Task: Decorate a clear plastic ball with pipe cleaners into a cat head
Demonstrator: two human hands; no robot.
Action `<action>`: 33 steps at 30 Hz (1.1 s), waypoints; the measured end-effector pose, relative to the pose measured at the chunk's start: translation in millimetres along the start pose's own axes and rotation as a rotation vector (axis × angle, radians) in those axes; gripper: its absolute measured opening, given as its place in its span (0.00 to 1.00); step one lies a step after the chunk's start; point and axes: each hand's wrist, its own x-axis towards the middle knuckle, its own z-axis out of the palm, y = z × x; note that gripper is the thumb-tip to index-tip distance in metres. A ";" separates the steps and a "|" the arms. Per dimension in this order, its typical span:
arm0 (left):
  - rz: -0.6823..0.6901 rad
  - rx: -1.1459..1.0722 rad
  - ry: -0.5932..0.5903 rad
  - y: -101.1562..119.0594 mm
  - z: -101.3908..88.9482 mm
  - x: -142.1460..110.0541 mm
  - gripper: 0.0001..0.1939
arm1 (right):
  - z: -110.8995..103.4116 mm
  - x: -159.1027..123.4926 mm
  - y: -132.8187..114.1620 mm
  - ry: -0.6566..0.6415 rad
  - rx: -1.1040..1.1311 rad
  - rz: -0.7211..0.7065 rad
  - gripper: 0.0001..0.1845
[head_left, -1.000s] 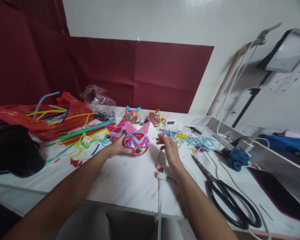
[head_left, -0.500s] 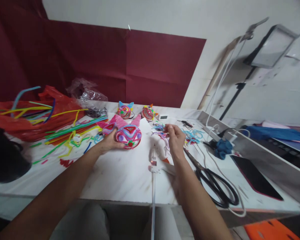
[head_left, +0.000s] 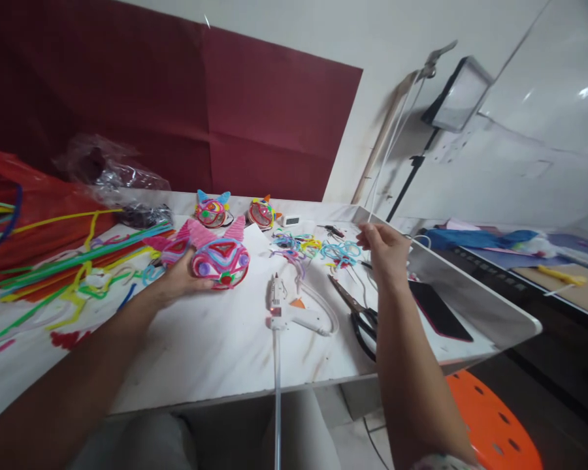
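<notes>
My left hand (head_left: 179,281) grips a small pink cat-face mask (head_left: 220,263) covered in coiled pipe cleaners, thumb in front and the other fingers hidden behind. Close behind it is a second pink eared piece (head_left: 171,247), partly covered. My right hand (head_left: 386,251) is raised over the right side of the table, its fingers pinched together; whatever they hold, if anything, is too small to make out. Between my hands a white glue gun (head_left: 294,316) lies with a long clear glue stick (head_left: 277,391) sticking out toward me. Large black scissors (head_left: 355,310) lie beside my right forearm.
Loose pipe cleaners (head_left: 88,267) and a red plastic bag (head_left: 44,202) cover the left. Two finished masks, one blue-eared (head_left: 212,210) and one orange-eared (head_left: 262,213), stand at the back. Tangled pipe-cleaner scraps (head_left: 340,251), a phone-like black slab (head_left: 441,310) and a raised table edge (head_left: 470,294) are at right.
My right hand has moved from above the glue gun to the right, its fingers closing into a pinch. The view has turned right. My left hand still holds the pink mask.
</notes>
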 end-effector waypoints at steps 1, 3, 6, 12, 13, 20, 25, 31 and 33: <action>0.002 0.008 0.007 0.6 0.4 -0.1 0.54 | -7.8 3.8 7.3 -0.036 -0.063 0.005 0.22; 0.005 0.020 0.014 1.0 1.6 -0.2 0.54 | -21.5 9.9 23.4 -0.137 -0.257 0.010 0.21; -0.003 0.035 0.009 -1.1 3.4 0.9 0.56 | -34.6 14.2 46.4 -0.331 -0.585 0.014 0.13; 0.041 0.054 -0.005 -10.6 3.7 5.2 0.58 | -38.1 11.8 81.0 -0.501 -0.847 0.033 0.09; 0.049 0.062 -0.005 -11.8 3.6 5.7 0.58 | -38.4 11.4 85.7 -0.519 -0.884 0.037 0.09; 0.024 0.086 0.004 -16.8 4.2 6.9 0.59 | -40.8 11.4 107.6 -0.654 -1.060 0.042 0.17; 0.034 0.049 0.001 -15.0 5.5 5.5 0.57 | -30.9 9.5 118.1 -0.758 -1.108 0.014 0.22; 0.015 0.015 -0.015 4.2 13.1 -2.7 0.53 | -25.4 9.2 123.2 -0.874 -1.107 -0.050 0.25; 0.003 0.005 -0.017 9.3 15.2 -5.2 0.53 | -28.4 12.9 122.3 -0.880 -1.114 -0.054 0.24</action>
